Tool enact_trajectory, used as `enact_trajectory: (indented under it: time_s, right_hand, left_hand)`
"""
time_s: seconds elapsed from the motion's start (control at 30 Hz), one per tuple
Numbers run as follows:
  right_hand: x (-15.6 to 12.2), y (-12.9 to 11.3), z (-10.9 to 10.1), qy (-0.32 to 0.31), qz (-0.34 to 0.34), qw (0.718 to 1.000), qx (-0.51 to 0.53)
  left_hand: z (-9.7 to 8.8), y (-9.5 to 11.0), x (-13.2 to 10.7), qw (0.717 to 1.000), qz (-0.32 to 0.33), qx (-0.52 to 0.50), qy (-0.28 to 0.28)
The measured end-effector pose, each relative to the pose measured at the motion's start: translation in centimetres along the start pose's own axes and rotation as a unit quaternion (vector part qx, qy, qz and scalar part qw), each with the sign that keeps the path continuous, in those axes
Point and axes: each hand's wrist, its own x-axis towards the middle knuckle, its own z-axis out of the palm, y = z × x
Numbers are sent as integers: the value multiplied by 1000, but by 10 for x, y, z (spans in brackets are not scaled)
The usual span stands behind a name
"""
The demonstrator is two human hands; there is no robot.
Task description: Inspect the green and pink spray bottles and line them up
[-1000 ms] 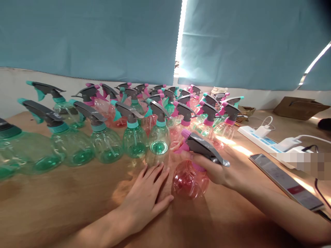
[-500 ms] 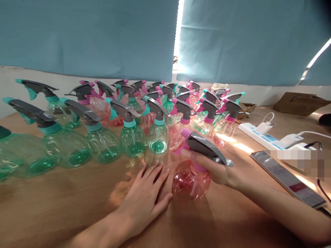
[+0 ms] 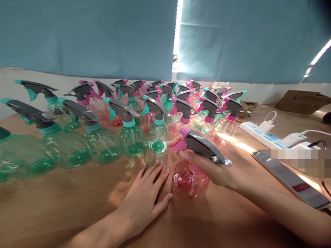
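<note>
The right hand is clamped round a pink spray bottle, lower frame, just right of centre. Bottle's roughly upright, nozzle aimed upper left. The left hand lies flat on the tabletop, fingers a bit apart.

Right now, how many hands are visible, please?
2: the left hand rests palm-down on the table; the right hand, partly hidden, holds a pink spray bottle.

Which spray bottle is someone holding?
The pink bottle in front: the right hand grips it below its spray head. No hand holds the other bottles.
</note>
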Motion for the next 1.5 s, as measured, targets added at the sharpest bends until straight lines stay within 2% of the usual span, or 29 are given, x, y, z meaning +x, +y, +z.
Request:
enact_trajectory:
  time_s: [0.13,0.3,0.47,0.93,1.2,1.4,1.5]
  right_hand:
    - [0,0,-1,-9,-7,999,34]
    - [3,0,-2,-15,-28,999,21]
    - [4,1,-1,-32,-17,999,24]
    - [3,-7,-1,-26,3,1000,12]
    - [6,-10,-1,-20,-10,1000,8]
    - [1,4,-5,-21,2,1000,-22]
    - [-7,17,-9,-33,10,997,-73]
  left_hand:
    - [-1,0,0,1000,-3,-6,-9]
    - [0,-1,0,1000,-4,-22,5]
    - [0,-1,-1,1000,-2,-28,3]
    - [-1,-1,-1,999,-8,-35,8]
    - [-1,0,0,999,-13,-23,-19]
    - [-2,1,0,1000,-18,-20,-17]
    - [-3,2,0,999,-20,-19,-19]
